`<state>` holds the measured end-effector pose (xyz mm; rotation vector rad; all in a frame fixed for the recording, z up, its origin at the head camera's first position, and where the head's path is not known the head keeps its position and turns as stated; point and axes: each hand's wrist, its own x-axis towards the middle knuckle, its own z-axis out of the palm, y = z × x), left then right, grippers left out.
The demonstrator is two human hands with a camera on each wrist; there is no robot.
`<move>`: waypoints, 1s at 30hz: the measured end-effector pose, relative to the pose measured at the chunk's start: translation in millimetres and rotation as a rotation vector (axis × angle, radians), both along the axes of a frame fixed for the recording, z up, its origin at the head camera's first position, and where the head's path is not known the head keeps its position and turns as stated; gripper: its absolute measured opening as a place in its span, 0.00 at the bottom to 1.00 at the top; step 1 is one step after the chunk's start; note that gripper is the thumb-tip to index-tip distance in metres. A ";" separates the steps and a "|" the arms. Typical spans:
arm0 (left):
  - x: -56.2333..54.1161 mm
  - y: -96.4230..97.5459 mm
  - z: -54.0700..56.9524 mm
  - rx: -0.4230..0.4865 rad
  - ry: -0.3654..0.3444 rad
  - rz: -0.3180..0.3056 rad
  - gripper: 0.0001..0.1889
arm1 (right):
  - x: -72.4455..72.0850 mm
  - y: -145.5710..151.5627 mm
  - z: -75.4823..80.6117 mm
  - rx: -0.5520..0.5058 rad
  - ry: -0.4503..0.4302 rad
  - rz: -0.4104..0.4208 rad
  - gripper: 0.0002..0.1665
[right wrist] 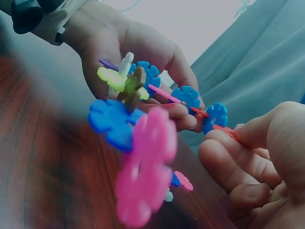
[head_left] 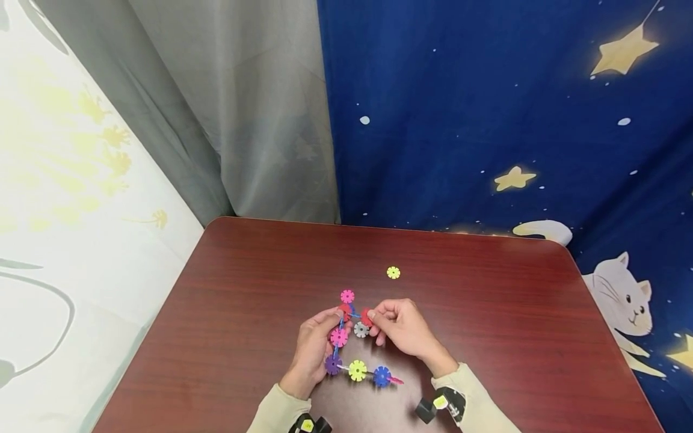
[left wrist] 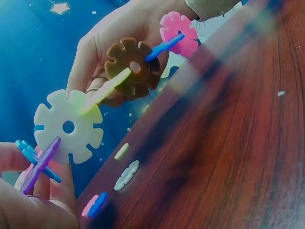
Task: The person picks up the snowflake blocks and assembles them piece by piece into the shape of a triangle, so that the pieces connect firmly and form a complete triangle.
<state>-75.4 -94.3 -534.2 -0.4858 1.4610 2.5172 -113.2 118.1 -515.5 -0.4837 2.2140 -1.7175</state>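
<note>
My left hand (head_left: 313, 352) holds a chain of slotted plastic snowflake discs, its thumb over a red disc (head_left: 344, 311). From there the chain runs down past a pink disc (head_left: 338, 337) to a purple disc (head_left: 332, 364). It then turns right through white, a yellow disc (head_left: 357, 370), brown and a blue disc (head_left: 382, 376) to a pink end disc (right wrist: 145, 167). My right hand (head_left: 405, 329) pinches another red disc (right wrist: 226, 132) between thumb and fingers. That disc meets a blue disc (right wrist: 217, 117) beside the left fingertips. How deep their slots interlock is hidden.
On the brown table (head_left: 243, 282), a loose yellow disc (head_left: 393, 272) lies farthest back. A pink disc (head_left: 347, 296) with a blue one against it and a grey-white disc (head_left: 361, 329) lie behind or below the hands. Curtains (head_left: 271, 108) hang beyond the table's back edge.
</note>
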 end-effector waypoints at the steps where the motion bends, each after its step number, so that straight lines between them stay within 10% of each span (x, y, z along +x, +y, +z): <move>1: 0.1 0.9 -0.3 0.000 0.001 0.003 0.15 | 0.3 0.0 -0.7 -0.011 0.001 -0.004 0.16; 30: -3.7 -9.7 1.8 0.063 0.004 0.052 0.10 | -5.6 0.0 -4.1 0.046 0.030 -0.005 0.12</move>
